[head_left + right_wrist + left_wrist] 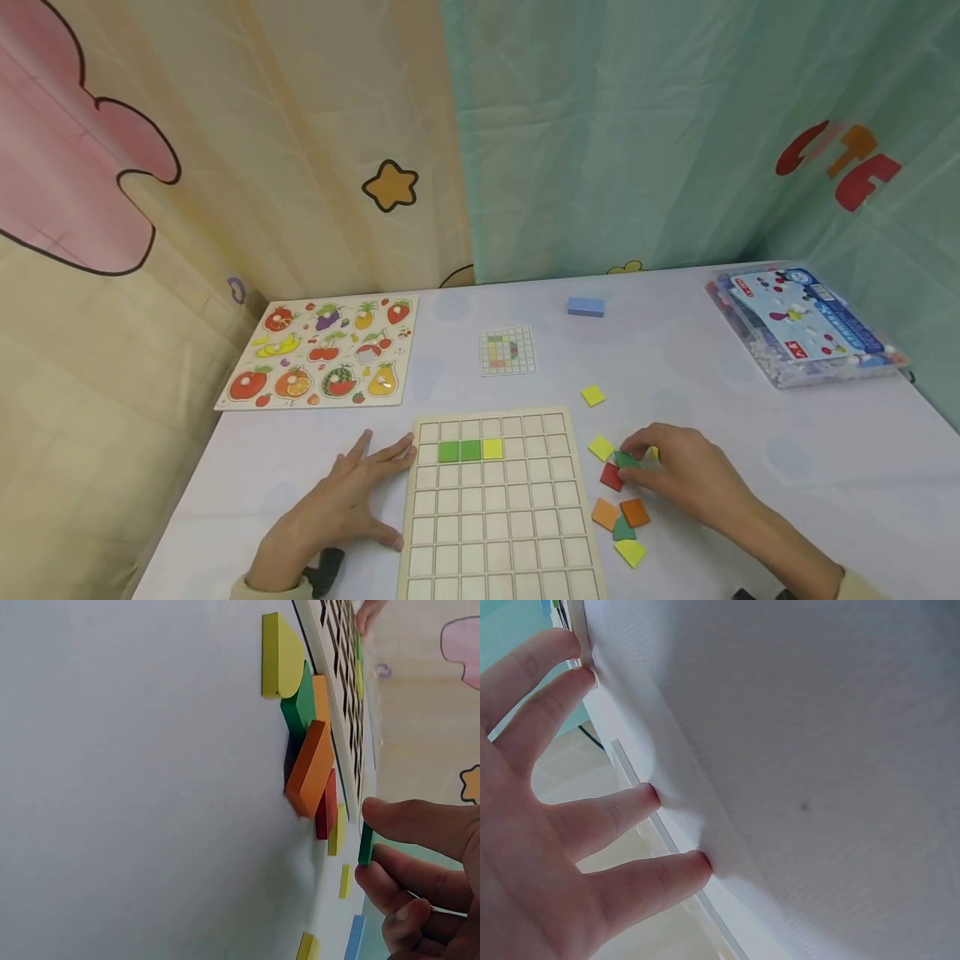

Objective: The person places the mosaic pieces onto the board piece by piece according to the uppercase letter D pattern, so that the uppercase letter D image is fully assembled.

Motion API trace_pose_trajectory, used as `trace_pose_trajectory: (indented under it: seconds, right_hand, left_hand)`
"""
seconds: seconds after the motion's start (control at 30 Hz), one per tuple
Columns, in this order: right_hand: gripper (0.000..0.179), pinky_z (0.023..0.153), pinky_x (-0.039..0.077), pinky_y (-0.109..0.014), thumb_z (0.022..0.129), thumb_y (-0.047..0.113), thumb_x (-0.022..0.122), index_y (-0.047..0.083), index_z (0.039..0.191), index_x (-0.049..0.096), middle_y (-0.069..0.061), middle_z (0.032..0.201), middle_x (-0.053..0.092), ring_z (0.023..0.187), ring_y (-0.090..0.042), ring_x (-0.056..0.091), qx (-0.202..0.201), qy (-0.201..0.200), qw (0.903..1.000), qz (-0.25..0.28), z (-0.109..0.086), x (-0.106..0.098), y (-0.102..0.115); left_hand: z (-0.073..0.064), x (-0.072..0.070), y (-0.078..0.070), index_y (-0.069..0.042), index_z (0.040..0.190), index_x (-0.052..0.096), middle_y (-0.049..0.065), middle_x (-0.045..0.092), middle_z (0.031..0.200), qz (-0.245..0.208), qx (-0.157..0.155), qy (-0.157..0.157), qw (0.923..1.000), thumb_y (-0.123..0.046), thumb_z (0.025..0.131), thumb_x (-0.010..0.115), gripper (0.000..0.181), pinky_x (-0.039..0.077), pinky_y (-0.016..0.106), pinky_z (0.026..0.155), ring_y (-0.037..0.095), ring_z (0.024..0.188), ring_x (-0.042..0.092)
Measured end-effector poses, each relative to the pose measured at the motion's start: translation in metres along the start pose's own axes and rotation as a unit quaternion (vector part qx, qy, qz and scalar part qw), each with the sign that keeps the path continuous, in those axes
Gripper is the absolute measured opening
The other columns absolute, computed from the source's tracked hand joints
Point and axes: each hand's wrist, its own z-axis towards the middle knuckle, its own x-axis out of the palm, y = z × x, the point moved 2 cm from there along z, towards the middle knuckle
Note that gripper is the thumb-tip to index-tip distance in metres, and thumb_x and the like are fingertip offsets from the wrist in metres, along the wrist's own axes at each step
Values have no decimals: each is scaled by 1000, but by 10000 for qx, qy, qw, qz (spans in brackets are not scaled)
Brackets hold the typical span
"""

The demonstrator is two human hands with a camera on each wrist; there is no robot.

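A small green tile [626, 459] is pinched between the thumb and fingertips of my right hand [690, 471], just over the loose tiles. In the right wrist view that green tile [366, 844] stands on edge between thumb and fingers. My left hand [341, 492] lies with spread fingers at the left edge of the wooden grid board [498, 529]. Some fingertips touch its rim. Two green tiles [459, 451] and a yellow tile [492, 449] sit side by side in the board's second row. Beside my right hand lie a red tile [611, 477] and a yellow one [601, 447].
Nearer me, right of the board, are orange tiles [634, 512], a green piece [623, 528] and a yellow piece [631, 552]. Behind stand a patterned grid card [507, 350], a blue block [586, 307], a fruit puzzle [322, 350] and a clear plastic box [806, 325].
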Motion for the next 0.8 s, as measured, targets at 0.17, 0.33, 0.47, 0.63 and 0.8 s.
trace_pose_trajectory:
  seconds: [0.17,0.33,0.47,0.63,0.8]
  right_hand:
    - [25,57,44,-28,74,31,85,19,93,75,11,83,66,67,-8,52,-158,-10,9995,259,4,6,20]
    - [20,59,47,-26,73,29,86,22,88,75,14,80,65,69,-4,54,-295,-43,9989,374,8,18,41]
    - [19,62,48,-29,72,30,86,23,85,75,16,78,63,71,-3,56,-443,-68,9982,401,13,30,57]
    - [17,59,48,-27,71,29,86,22,82,74,16,77,63,70,-1,57,-908,-211,9954,227,18,42,74]
    - [15,56,47,-24,72,27,85,20,79,74,15,75,64,67,1,56,-1278,-296,9913,99,23,51,86]
  left_hand:
    - [0,0,-1,-15,141,56,-8,37,156,15,-77,25,10000,-40,42,95,109,13,77,105,47,146,8]
    - [0,0,-1,-15,140,56,-7,37,156,6,-79,33,10000,-40,42,95,108,13,77,105,48,146,8]
    - [0,1,-1,-15,140,56,-7,37,156,0,-57,21,10000,-40,42,96,108,13,77,105,48,146,8]
    - [-1,1,-1,-15,140,57,-7,38,156,-18,-98,23,9999,-39,42,96,108,12,77,105,48,146,8]
    - [-1,1,-1,-16,140,57,-8,37,156,-8,-125,33,9999,-39,42,96,108,12,76,106,47,146,8]
